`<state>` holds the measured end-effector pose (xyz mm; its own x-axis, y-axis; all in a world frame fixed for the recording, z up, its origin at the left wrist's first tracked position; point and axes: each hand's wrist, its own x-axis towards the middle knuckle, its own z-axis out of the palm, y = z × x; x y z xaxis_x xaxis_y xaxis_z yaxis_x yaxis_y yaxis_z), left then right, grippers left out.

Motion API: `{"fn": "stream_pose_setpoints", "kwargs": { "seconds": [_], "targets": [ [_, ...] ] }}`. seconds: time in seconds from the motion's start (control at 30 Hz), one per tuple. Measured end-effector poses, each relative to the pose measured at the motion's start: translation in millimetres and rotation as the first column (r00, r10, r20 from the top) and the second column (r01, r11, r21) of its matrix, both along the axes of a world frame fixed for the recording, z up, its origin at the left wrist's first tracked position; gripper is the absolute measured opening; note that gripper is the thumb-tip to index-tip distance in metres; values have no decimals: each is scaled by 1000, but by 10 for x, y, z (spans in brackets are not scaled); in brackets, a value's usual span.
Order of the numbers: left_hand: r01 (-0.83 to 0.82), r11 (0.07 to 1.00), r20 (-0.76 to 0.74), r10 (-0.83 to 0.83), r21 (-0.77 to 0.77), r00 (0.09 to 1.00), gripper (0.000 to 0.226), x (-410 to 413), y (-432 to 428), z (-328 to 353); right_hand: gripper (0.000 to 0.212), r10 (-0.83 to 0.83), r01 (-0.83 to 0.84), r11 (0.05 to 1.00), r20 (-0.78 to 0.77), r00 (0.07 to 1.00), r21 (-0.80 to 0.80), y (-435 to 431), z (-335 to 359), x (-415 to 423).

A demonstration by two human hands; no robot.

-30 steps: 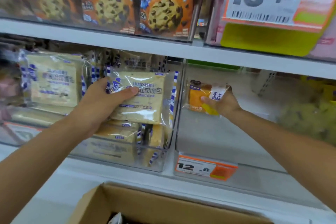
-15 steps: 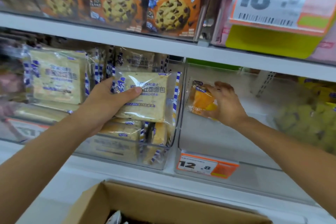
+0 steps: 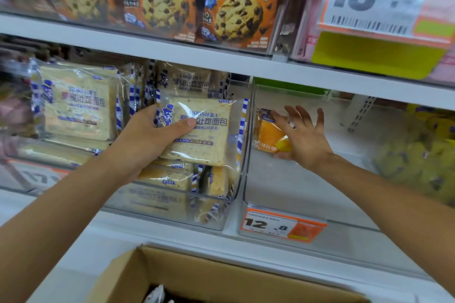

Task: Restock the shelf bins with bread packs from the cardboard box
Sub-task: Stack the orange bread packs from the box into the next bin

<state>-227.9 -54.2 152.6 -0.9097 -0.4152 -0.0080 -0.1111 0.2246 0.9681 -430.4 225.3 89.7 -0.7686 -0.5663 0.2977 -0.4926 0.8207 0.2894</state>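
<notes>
Arms reach forward: left hand (image 3: 147, 141) curled gripping, right hand (image 3: 304, 139) fingers splayed.

Bright, even store light, soft shadows. Glare streaks the clear wrapper of the toast pack (image 3: 202, 130). Blur smears the frame at 9 and 3 o'clock (the price tag (image 3: 379, 0) at 1 o'clock too); the shelf edge (image 3: 172, 49) bends slightly.

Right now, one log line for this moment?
left hand: grips toast pack at stocked bin | right hand: open, touching orange pack in near-empty bin | cardboard box: open, below bins

White shelf board (image 3: 172, 54), cookie packs (image 3: 165, 5) above; orange price tag (image 3: 283, 225)
</notes>
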Motion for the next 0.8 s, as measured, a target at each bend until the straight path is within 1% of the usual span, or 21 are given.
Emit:
{"fn": "stream_pose_setpoints", "kwargs": {
  "seconds": [0.03,0.07,0.13,0.17,0.23,0.27,0.3,0.4,0.47,0.5,0.6,0.67,0.7,0.77,0.8],
  "targets": [
    [6,1000,-3,-6,0,1000,47,6,3,4,114,-1,1,1000,-5,1000,-1,-10,0,-4],
    [9,1000,-1,-9,-13,1000,48,4,-10,-2,115,6,-7,1000,-8,1000,-10,-6,-1,-1],
    [20,999,1,-20,-27,1000,67,-5,-25,-15,116,38,-39,999,-24,999,-31,30,-13,3],
    [26,999,0,-26,-18,1000,69,-5,-22,-13,116,56,-57,998,-48,997,-20,48,-12,9],
    [44,999,-9,-44,-5,999,54,-5,-20,-11,112,89,-87,996,-89,992,34,54,-12,5],
    [51,999,-14,-51,-6,999,48,-6,-19,-16,111,97,-93,994,-82,992,57,44,-7,-4],
    [53,999,-19,-53,-5,998,47,-2,-8,-10,110,98,-94,993,-60,993,68,30,-4,-16],
    [41,999,-14,-41,-23,999,59,-5,-23,-8,110,99,-98,994,-9,995,50,20,8,-37],
    [35,999,-13,-35,-29,999,68,12,-20,8,109,125,-125,992,-2,992,24,38,30,-21],
    [34,999,-4,-34,-23,999,67,16,-25,6,108,146,-146,989,-7,989,16,44,47,3],
    [51,999,15,-51,-3,999,43,15,-24,25,104,177,-177,984,0,984,-22,23,100,119],
    [53,998,18,-52,-16,998,54,16,-2,57,100,155,-150,984,44,987,-92,-17,130,216],
    [45,999,23,-45,-20,999,55,23,23,81,99,149,-139,980,69,986,-140,-48,145,270],
    [22,999,29,-21,-28,999,34,43,73,117,96,148,-119,967,116,982,-226,-107,168,372],
    [22,999,29,-21,-23,999,30,48,101,137,96,147,-110,961,133,980,-255,-131,179,420]
  ]
}}
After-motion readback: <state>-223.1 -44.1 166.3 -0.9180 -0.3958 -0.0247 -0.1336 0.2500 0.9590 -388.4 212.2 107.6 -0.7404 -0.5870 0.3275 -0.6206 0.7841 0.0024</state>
